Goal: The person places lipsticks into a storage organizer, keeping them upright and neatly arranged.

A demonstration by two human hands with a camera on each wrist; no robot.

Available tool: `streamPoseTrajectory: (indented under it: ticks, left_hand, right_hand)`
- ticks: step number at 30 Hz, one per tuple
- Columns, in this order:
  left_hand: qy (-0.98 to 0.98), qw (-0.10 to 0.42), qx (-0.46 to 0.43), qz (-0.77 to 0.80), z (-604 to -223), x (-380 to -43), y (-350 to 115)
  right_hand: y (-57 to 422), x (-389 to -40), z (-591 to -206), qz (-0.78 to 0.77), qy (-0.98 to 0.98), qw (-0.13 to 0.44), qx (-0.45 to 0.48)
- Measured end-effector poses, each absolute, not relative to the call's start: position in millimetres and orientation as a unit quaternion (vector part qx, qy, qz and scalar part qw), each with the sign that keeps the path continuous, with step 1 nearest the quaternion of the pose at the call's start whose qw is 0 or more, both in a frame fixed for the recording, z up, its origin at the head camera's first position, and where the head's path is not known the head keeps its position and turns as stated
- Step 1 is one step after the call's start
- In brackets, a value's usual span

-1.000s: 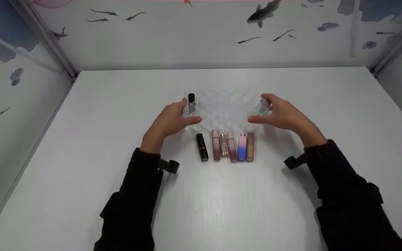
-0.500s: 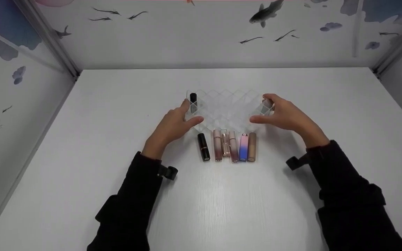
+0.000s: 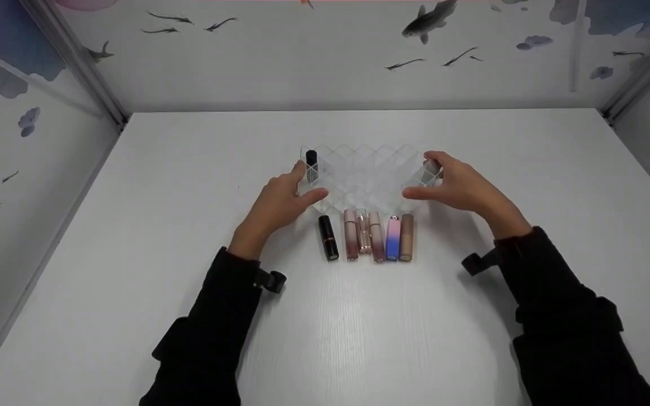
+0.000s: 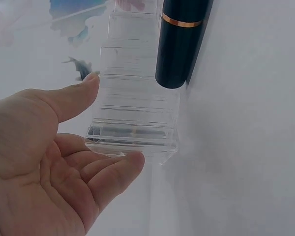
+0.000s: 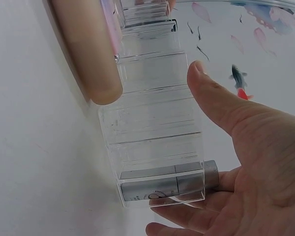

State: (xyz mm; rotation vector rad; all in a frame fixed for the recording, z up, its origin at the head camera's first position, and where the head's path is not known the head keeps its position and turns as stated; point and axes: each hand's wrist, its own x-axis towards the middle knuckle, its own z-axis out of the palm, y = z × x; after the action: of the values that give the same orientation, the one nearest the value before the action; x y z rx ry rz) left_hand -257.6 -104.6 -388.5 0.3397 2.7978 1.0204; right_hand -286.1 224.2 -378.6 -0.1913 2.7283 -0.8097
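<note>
A clear lipstick organizer [image 3: 364,169] with diamond-shaped slots stands between both hands. My left hand [image 3: 277,200] holds its left end, fingers against the end wall and thumb over the front edge. A black lipstick [image 3: 311,159] stands in a slot at that end. Round the right end, my right hand [image 3: 460,183] grips with thumb in front and fingers behind. A grey tube [image 5: 162,184] sits in the end slot there, its top sticking out near the fingers.
In front of the organizer lies a row: a black lipstick [image 3: 328,238], pinkish lip gloss tubes [image 3: 351,235], a clear tube [image 3: 364,234], a pink-and-blue tube [image 3: 392,239] and a brown tube [image 3: 407,238]. The white table [image 3: 325,338] meets printed wall panels [image 3: 330,62] behind.
My left wrist has drawn back slightly and the left forearm has swung a little outward. The view has shifted slightly. The organizer and the row of tubes keep their places.
</note>
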Motion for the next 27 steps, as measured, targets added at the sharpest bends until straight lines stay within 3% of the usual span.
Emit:
streamPoseTrajectory:
  ticks: [20,23,27]
  left_hand:
    - [0.931,0.065,0.097,0.345,-395.5,-255.6,-103.1]
    - [0.931,0.067,0.094,0.347,-396.5,-256.4,-102.6]
    - [0.931,0.069,0.090,0.347,-395.4,-257.4,-102.1]
  right_hand:
    - [222.1,-285.2,-378.9,-0.290,0.944,0.138,-0.077]
    - [222.0,-282.1,-373.4,-0.310,0.940,0.104,-0.097]
    - [224.1,-273.7,-357.0,-0.326,0.928,0.008,-0.177]
